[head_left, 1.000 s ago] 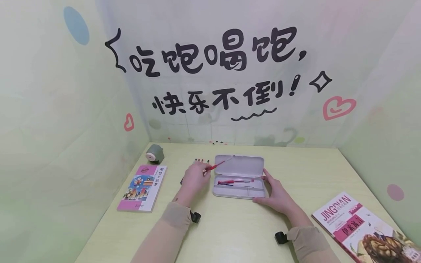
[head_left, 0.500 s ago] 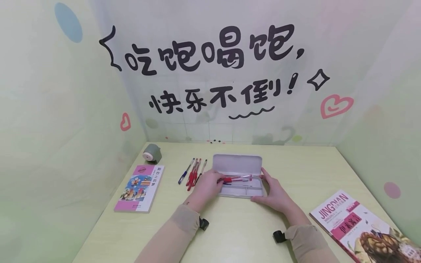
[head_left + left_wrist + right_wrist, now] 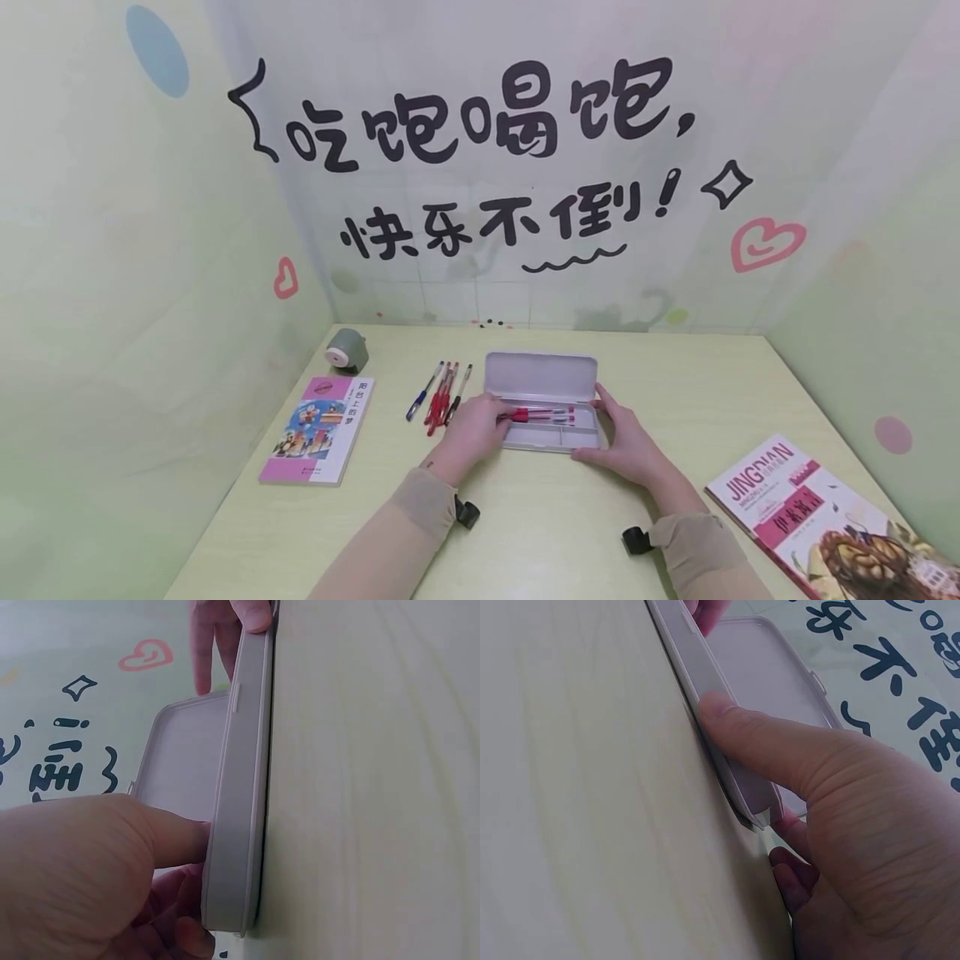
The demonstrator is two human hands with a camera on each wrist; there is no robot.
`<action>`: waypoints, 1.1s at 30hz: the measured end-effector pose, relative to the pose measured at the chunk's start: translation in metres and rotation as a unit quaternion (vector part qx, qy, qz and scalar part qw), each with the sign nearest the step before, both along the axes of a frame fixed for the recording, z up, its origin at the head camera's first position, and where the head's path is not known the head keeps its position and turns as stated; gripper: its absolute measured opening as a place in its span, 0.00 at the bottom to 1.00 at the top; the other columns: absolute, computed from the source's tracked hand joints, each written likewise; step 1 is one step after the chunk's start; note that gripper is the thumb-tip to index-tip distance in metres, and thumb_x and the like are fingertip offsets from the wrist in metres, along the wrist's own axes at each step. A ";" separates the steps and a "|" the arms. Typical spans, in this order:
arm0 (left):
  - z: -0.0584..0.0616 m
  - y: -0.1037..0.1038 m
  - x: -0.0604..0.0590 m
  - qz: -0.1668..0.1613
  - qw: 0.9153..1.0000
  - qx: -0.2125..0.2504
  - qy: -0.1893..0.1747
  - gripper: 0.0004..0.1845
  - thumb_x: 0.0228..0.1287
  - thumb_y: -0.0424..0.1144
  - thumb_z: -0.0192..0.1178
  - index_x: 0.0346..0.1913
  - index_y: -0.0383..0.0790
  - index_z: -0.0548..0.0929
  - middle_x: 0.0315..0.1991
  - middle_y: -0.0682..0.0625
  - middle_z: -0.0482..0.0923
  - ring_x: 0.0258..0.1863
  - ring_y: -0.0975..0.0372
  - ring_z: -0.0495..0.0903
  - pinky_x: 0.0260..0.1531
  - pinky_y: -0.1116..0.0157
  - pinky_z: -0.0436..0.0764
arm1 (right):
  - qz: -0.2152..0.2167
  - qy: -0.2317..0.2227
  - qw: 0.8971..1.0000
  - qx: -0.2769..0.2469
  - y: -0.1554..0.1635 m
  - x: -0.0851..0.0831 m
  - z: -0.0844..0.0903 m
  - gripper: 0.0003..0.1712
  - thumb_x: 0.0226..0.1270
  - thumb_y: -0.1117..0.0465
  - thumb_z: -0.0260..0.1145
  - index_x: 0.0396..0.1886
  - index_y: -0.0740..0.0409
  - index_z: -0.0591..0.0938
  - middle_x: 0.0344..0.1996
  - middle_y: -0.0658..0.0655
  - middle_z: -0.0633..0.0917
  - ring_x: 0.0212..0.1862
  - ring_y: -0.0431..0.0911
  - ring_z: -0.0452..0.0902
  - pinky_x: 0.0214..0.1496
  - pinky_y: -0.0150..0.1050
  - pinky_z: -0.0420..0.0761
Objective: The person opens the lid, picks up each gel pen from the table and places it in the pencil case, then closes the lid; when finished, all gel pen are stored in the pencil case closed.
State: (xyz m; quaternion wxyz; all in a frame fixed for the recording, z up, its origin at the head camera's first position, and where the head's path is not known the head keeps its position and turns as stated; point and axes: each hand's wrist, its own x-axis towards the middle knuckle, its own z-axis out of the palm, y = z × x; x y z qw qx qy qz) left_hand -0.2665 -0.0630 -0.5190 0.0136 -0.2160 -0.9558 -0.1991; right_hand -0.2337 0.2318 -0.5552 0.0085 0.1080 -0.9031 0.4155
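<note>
So since the shot half a second before, the red pen (image 3: 542,413) had gone from being angled over the tray to lying flat inside the open pencil case (image 3: 551,437), next to another pen in the back compartment. The left hand (image 3: 474,427) had pulled back a bit to the case's left end; the wrist view showed its thumb pressed on the case's near wall with the fingers curled around the end, so it was gripping the case. The right hand (image 3: 625,440) did the same at the right end, thumb on the near edge and fingers wrapped around the corner. The case sat mid-table (image 3: 540,533) with its lid (image 3: 542,375) tipped back. A loose bunch of pens (image 3: 441,393) lay just left of the case, a pink book (image 3: 318,430) further left, a small grey sharpener (image 3: 347,350) behind that, and another book (image 3: 821,521) off to the right.
</note>
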 end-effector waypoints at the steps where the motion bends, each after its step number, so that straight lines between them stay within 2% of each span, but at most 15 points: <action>1: 0.000 0.000 0.000 0.000 1.000 0.001 -0.001 0.14 0.76 0.40 0.69 0.61 0.48 0.92 0.56 0.45 0.91 0.55 0.52 0.89 0.58 0.53 0.90 | 0.000 0.000 1.000 0.000 0.000 0.000 0.000 0.78 0.54 0.46 0.90 0.91 0.64 0.48 0.78 0.70 0.76 0.83 0.71 0.61 0.86 0.76 0.54; 8: -0.002 -0.003 -0.002 0.001 1.000 0.030 -0.011 0.14 0.78 0.40 0.68 0.61 0.46 0.92 0.59 0.47 0.92 0.61 0.52 0.90 0.63 0.52 0.88 | 0.000 -0.005 1.000 -0.001 0.000 0.000 0.000 0.78 0.55 0.46 0.90 0.92 0.61 0.47 0.79 0.70 0.75 0.84 0.71 0.59 0.86 0.77 0.52; 12: -0.002 -0.007 -0.006 0.011 0.999 0.053 0.001 0.13 0.78 0.39 0.67 0.59 0.47 0.93 0.57 0.48 0.92 0.59 0.54 0.90 0.62 0.53 0.89 | 0.000 -0.003 1.000 -0.003 0.000 0.000 0.001 0.78 0.55 0.47 0.90 0.92 0.61 0.48 0.79 0.70 0.75 0.84 0.71 0.59 0.86 0.77 0.52; 15: 0.001 -0.013 -0.009 0.039 0.997 0.069 0.007 0.13 0.77 0.40 0.68 0.60 0.47 0.92 0.57 0.48 0.92 0.60 0.53 0.90 0.62 0.53 0.89 | -0.001 -0.005 1.000 -0.005 0.000 0.001 0.003 0.78 0.55 0.47 0.90 0.92 0.61 0.48 0.79 0.70 0.74 0.84 0.71 0.59 0.86 0.78 0.52; 19: 0.007 -0.026 -0.015 0.087 0.993 0.072 0.022 0.16 0.77 0.40 0.68 0.63 0.45 0.90 0.58 0.46 0.91 0.60 0.50 0.89 0.63 0.49 0.88 | -0.002 -0.011 1.000 -0.005 -0.002 0.002 0.004 0.78 0.56 0.46 0.89 0.92 0.60 0.47 0.79 0.70 0.74 0.85 0.71 0.58 0.85 0.78 0.52; 23: 0.008 -0.044 -0.022 0.132 0.988 0.068 0.043 0.17 0.78 0.42 0.68 0.65 0.45 0.88 0.58 0.46 0.90 0.61 0.49 0.88 0.63 0.47 0.88 | -0.002 -0.014 1.000 -0.005 -0.002 0.001 0.004 0.78 0.56 0.46 0.89 0.92 0.58 0.47 0.80 0.69 0.73 0.85 0.71 0.57 0.85 0.78 0.52; 29: 0.003 -0.072 -0.033 0.189 0.977 0.059 0.078 0.19 0.76 0.43 0.70 0.65 0.45 0.89 0.58 0.41 0.89 0.56 0.45 0.87 0.60 0.46 0.88 | -0.001 -0.011 1.000 -0.007 -0.002 0.001 0.004 0.77 0.56 0.46 0.89 0.92 0.59 0.47 0.79 0.70 0.74 0.85 0.71 0.57 0.85 0.78 0.52; 33: -0.004 -0.087 -0.038 0.209 0.973 0.055 0.078 0.20 0.74 0.43 0.72 0.64 0.44 0.89 0.60 0.38 0.88 0.58 0.42 0.86 0.61 0.45 0.87 | -0.002 -0.010 1.000 -0.004 -0.002 0.002 0.004 0.78 0.56 0.46 0.89 0.92 0.61 0.47 0.79 0.70 0.74 0.84 0.71 0.58 0.85 0.78 0.52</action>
